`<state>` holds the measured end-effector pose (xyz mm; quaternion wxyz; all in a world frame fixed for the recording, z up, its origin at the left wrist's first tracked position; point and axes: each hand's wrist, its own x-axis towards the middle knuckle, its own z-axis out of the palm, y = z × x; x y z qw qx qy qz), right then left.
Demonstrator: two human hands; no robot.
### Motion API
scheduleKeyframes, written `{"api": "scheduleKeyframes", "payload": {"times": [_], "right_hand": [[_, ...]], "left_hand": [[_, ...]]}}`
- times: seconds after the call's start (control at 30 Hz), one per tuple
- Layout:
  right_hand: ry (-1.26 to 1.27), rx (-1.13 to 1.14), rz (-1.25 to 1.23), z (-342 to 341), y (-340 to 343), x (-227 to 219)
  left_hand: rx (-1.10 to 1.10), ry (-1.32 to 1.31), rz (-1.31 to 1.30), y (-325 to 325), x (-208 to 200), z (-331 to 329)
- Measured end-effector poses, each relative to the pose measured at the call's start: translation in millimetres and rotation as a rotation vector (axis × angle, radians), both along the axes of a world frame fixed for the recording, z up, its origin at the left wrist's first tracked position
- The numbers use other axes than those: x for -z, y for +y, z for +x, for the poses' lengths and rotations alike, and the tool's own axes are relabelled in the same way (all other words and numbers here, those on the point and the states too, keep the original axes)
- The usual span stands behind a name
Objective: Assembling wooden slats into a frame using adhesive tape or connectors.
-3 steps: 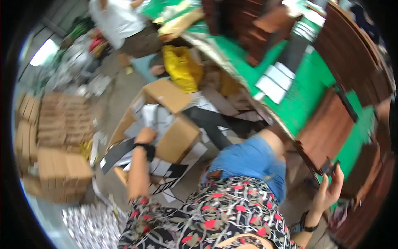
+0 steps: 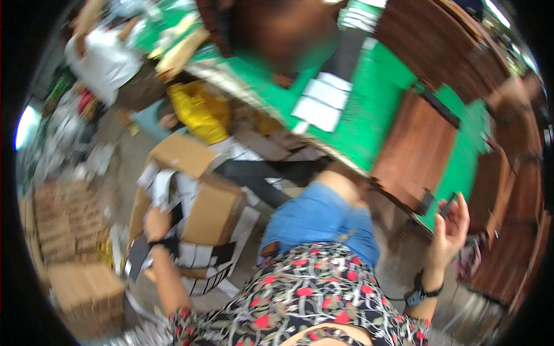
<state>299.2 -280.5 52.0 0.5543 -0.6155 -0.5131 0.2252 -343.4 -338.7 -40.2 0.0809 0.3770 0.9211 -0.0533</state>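
My left hand, blurred, is closed inside the open cardboard box, among white and black strips; what its fingers grip cannot be made out. A dark strip lies by that wrist. My right hand is raised at the table's near edge, pinching a small black piece between thumb and fingers. Beside it a reddish-brown wooden panel lies on the green table. Another small black piece sits at the panel's near corner. A black strip lies along its far edge.
White sheets with dark lines lie on the table. More brown panels stand beyond. A co-worker's blurred arm reaches in at right; a person in white is far left. A yellow bag and stacked cartons are on the floor.
The whole view has swung, so the table and box appear further left. My right hand has come away from the panel's corner, where a small black piece now shows. My left hand stays at the box.
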Motion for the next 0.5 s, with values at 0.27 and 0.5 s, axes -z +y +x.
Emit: {"api": "scheduleKeyframes", "payload": {"times": [0.27, 0.5], "right_hand": [[0.129, -0.135, -0.004, 7.7, -0.7, 4.0], [-0.449, -0.109, 0.036, 11.1, 3.1, 4.2]], "left_hand": [[0.655, -0.161, 0.58, 36.8, -97.2, 133.3], [1.577, -0.511, 0.64, 133.3, -90.4, 339.5]]}}
